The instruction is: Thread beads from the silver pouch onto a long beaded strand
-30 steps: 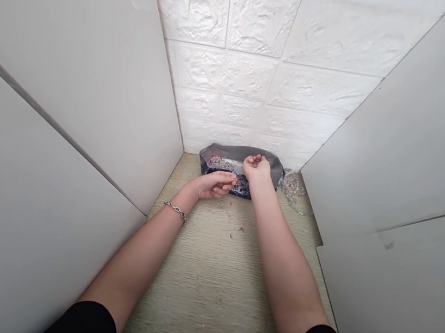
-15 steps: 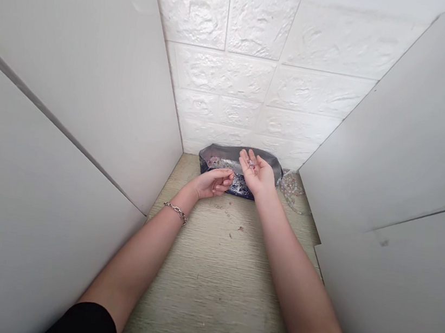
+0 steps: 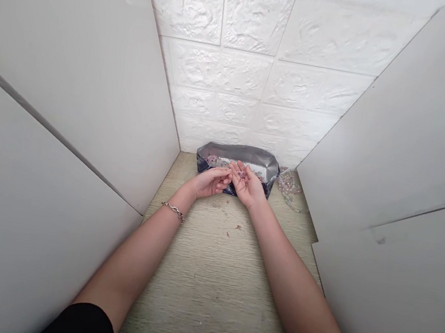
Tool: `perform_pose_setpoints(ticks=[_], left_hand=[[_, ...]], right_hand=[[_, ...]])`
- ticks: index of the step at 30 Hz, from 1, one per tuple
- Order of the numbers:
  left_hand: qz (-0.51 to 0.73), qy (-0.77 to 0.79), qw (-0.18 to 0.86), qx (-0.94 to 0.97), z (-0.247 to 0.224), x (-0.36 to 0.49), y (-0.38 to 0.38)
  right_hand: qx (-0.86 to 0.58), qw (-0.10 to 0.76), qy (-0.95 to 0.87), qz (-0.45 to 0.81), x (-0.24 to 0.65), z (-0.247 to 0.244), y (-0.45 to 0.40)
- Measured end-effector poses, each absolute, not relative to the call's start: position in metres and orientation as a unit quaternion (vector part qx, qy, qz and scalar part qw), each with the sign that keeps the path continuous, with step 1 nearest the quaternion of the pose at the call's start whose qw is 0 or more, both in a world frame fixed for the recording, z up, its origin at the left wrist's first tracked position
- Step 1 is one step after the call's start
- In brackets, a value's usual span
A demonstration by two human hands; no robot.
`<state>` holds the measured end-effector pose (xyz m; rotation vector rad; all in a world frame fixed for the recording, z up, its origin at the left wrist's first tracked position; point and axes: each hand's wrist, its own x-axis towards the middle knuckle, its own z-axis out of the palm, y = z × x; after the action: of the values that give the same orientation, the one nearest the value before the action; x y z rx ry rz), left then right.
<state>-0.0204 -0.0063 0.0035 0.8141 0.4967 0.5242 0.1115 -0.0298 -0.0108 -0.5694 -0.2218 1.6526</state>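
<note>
In the head view my right hand (image 3: 252,191) is turned palm up and cupped, with a few small pink and red beads (image 3: 241,174) lying in it. Close beside it, my left hand (image 3: 209,183) has its thumb and forefinger pinched together at the right hand's fingertips. Whatever the pinch holds is too small to make out. Both hands are just in front of a dark blue pouch (image 3: 241,151) with a silvery lining, its wide mouth open upward. Many small pink and pale beads (image 3: 215,160) lie inside; my hands hide part of its front.
Strands of pale beads (image 3: 289,182) lie on the wooden tabletop (image 3: 211,280) to the right of the pouch. Several tiny loose pieces (image 3: 238,227) are scattered nearer me. A white brick-patterned wall (image 3: 227,69) stands behind, with white panels (image 3: 93,89) close on both sides.
My right hand, with the beads in its palm, has moved left and slightly down to meet the left hand. The left hand stays pinched in nearly the same place.
</note>
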Motion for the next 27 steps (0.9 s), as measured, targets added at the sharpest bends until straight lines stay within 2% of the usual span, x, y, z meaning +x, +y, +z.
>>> perform_pose_setpoints(ticks=[27], left_hand=[[0.226, 0.252, 0.839, 0.426, -0.002, -0.018, -0.006]], right_hand=[[-0.29, 0.666, -0.05, 0.686, 0.111, -0.005, -0.02]])
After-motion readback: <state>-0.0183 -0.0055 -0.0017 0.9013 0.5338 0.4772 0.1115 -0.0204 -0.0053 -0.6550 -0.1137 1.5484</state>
